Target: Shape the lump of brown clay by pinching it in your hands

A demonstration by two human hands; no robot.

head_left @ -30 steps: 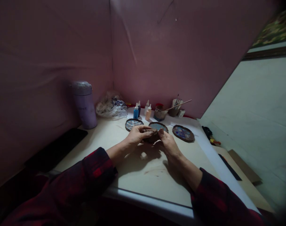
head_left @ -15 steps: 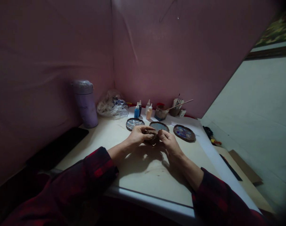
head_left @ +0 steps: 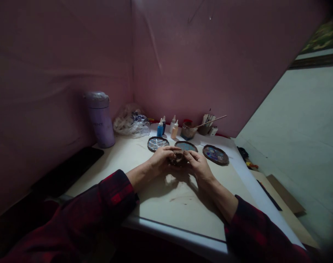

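Observation:
Between my hands, just above the table, is a small brown lump that looks like clay [head_left: 178, 157], with a dark hollow facing me. My left hand [head_left: 162, 159] wraps round its left side, the fingers along the top. My right hand [head_left: 198, 164] pinches its right edge between thumb and fingers. Behind it lie flat dark-rimmed discs: one with white lines [head_left: 157, 144], one blue-grey [head_left: 186, 146] partly hidden by my hands, and one with blue and purple blotches [head_left: 215, 155].
Small paint bottles [head_left: 160, 129] stand at the back beside a water cup [head_left: 188, 131] with a brush across it and a holder of pens [head_left: 206, 126]. At left are a purple tumbler [head_left: 101, 122], a crumpled plastic bag [head_left: 132, 122] and a black flat object [head_left: 73, 168].
The brown lump has turned, so its hollow now shows towards me. My right fingers have shifted slightly over its edge, and the view has moved a little.

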